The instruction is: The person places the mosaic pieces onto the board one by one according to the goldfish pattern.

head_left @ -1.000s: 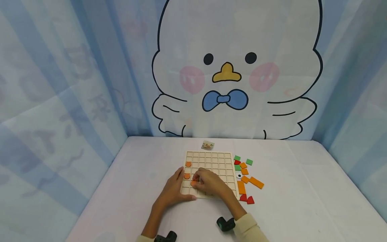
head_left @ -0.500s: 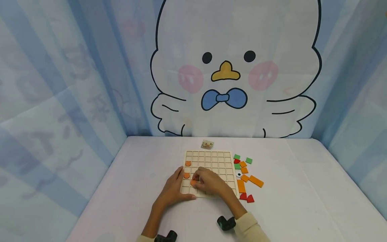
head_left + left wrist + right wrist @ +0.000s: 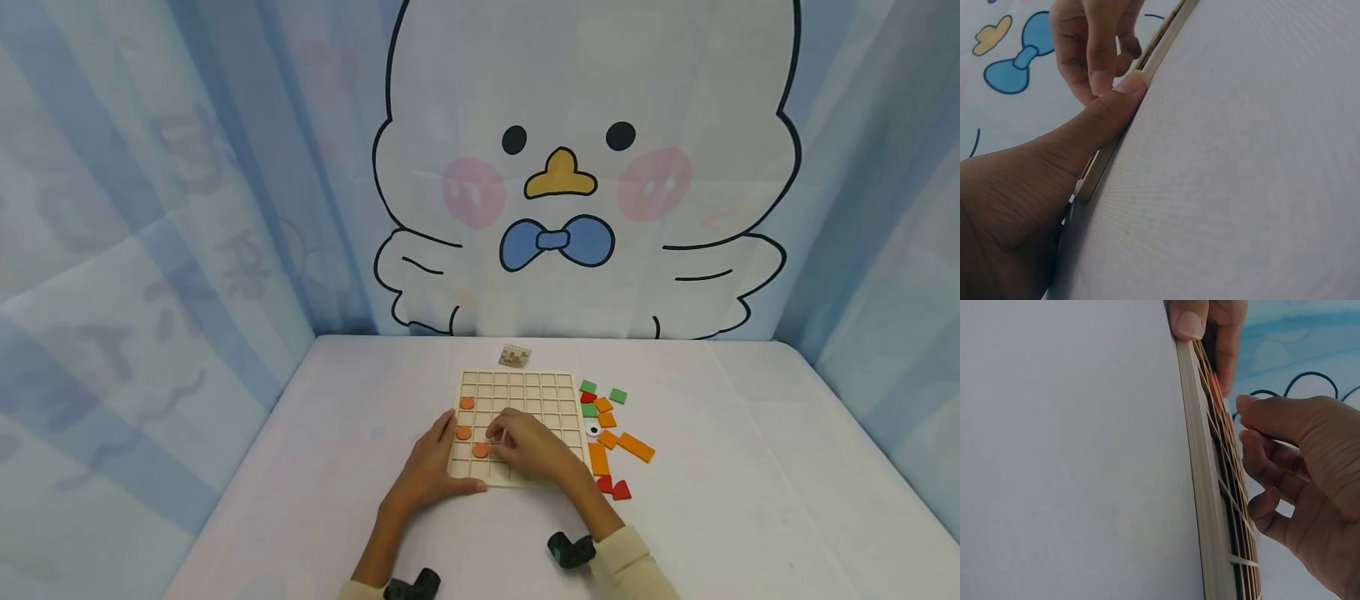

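Note:
A pale wooden grid board (image 3: pixel 536 408) lies on the table. My left hand (image 3: pixel 431 467) holds its near left corner, fingers along the left side and thumb on the near edge. In the left wrist view that thumb (image 3: pixel 1107 109) presses the rim. Two orange discs sit in the left column, the far disc (image 3: pixel 467 403) and a nearer disc (image 3: pixel 463 433). A third orange disc (image 3: pixel 480 450) lies one column over, just left of my right hand's fingertips. My right hand (image 3: pixel 528 442) hovers over the board with loosely bent fingers, thumb and forefinger slightly apart; no piece shows between them.
Beside the board's right edge lie orange rectangles (image 3: pixel 636 447), small orange squares (image 3: pixel 607 420), green pieces (image 3: pixel 618 396), red pieces (image 3: pixel 621 490) and a white eye piece (image 3: pixel 592 427). A small picture card (image 3: pixel 515 356) lies behind the board. A bird-printed curtain (image 3: pixel 555 275) stands behind the table.
My right hand has let go of the third orange disc and shifted slightly right, leaving the disc on the board. My left hand stays at the corner.

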A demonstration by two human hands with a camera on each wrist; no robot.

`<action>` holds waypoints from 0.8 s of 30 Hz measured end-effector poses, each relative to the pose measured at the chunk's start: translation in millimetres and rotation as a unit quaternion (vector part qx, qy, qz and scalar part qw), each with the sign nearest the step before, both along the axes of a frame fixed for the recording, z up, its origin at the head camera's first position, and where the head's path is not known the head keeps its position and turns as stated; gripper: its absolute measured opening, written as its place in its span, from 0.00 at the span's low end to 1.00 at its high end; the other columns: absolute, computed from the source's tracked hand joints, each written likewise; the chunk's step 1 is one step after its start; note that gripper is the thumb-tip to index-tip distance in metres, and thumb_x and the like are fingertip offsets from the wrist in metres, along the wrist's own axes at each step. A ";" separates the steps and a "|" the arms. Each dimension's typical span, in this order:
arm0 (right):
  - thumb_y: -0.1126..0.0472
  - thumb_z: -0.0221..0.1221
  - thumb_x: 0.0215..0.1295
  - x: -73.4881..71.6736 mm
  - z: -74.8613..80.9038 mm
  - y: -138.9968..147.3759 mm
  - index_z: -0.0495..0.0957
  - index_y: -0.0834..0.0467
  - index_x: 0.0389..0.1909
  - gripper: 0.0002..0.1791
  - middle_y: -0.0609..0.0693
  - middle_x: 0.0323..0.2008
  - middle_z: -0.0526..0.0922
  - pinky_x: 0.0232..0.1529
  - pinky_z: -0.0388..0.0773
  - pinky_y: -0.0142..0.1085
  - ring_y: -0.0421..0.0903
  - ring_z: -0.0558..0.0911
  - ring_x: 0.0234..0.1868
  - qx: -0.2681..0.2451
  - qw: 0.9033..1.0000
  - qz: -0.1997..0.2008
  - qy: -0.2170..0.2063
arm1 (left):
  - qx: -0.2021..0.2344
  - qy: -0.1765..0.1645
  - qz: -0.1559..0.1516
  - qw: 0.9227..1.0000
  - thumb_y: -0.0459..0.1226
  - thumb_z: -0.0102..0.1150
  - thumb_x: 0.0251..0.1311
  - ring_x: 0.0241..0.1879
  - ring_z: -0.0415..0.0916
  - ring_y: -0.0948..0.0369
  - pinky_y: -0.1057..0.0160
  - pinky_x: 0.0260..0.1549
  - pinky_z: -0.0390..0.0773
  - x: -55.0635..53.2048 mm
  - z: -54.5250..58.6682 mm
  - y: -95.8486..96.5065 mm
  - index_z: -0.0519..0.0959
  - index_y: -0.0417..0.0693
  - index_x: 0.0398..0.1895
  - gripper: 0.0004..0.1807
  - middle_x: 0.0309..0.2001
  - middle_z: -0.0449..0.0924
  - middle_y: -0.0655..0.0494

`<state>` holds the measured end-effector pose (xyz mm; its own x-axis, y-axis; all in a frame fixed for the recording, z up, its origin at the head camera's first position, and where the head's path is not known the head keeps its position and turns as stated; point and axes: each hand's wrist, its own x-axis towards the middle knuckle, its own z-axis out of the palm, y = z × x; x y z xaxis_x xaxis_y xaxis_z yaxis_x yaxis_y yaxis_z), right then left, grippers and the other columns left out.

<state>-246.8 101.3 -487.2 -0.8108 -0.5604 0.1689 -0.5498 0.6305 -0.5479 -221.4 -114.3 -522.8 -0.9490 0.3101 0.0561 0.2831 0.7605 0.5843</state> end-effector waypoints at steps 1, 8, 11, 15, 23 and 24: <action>0.60 0.63 0.65 -0.5 0.4 2.4 0.82 0.57 0.41 0.07 0.45 0.36 0.80 0.37 0.77 0.28 0.37 0.75 0.34 -0.002 1.000 -0.007 0.005 | 0.001 -0.001 0.001 1.000 0.68 0.70 0.38 0.74 0.53 0.45 0.45 0.69 0.62 0.1 0.4 0.4 0.48 0.39 0.77 0.70 0.78 0.46 0.44; 0.59 0.64 0.63 -6.0 3.6 27.4 0.82 0.55 0.36 0.04 0.43 0.32 0.78 0.33 0.74 0.28 0.37 0.72 0.30 -0.007 0.994 -0.106 0.025 | -0.001 -0.002 0.008 1.000 0.66 0.72 0.38 0.73 0.54 0.44 0.44 0.68 0.63 2.0 3.1 3.6 0.48 0.39 0.77 0.69 0.77 0.48 0.43; 0.60 0.65 0.63 -9.5 4.5 42.5 0.82 0.55 0.35 0.03 0.44 0.32 0.78 0.31 0.74 0.29 0.38 0.72 0.29 -0.011 0.988 -0.147 0.039 | -0.003 -0.005 0.013 1.000 0.67 0.72 0.37 0.74 0.53 0.45 0.45 0.69 0.62 2.1 2.9 3.6 0.48 0.40 0.77 0.70 0.78 0.47 0.44; 0.61 0.64 0.64 -16.6 4.4 63.7 0.83 0.56 0.36 0.03 0.47 0.33 0.79 0.30 0.74 0.31 0.39 0.74 0.29 -0.016 0.981 -0.187 0.054 | -0.003 -0.003 0.018 1.000 0.68 0.71 0.36 0.74 0.53 0.46 0.45 0.69 0.62 1.1 2.1 3.0 0.49 0.41 0.77 0.70 0.78 0.47 0.45; 0.62 0.63 0.64 -27.6 -0.9 96.5 0.82 0.61 0.43 0.09 0.57 0.44 0.81 0.43 0.82 0.46 0.50 0.80 0.41 -0.006 0.963 -0.266 0.046 | -0.005 0.001 0.018 1.000 0.68 0.71 0.36 0.74 0.54 0.46 0.45 0.68 0.63 0.3 1.0 2.0 0.49 0.41 0.77 0.71 0.78 0.47 0.45; 0.62 0.63 0.64 -28.5 -1.5 98.9 0.82 0.62 0.44 0.10 0.58 0.45 0.81 0.44 0.82 0.47 0.51 0.81 0.41 -0.004 0.962 -0.271 0.042 | -0.004 0.000 0.018 1.000 0.68 0.71 0.36 0.74 0.54 0.46 0.45 0.68 0.63 0.4 0.9 1.9 0.49 0.41 0.77 0.71 0.78 0.47 0.45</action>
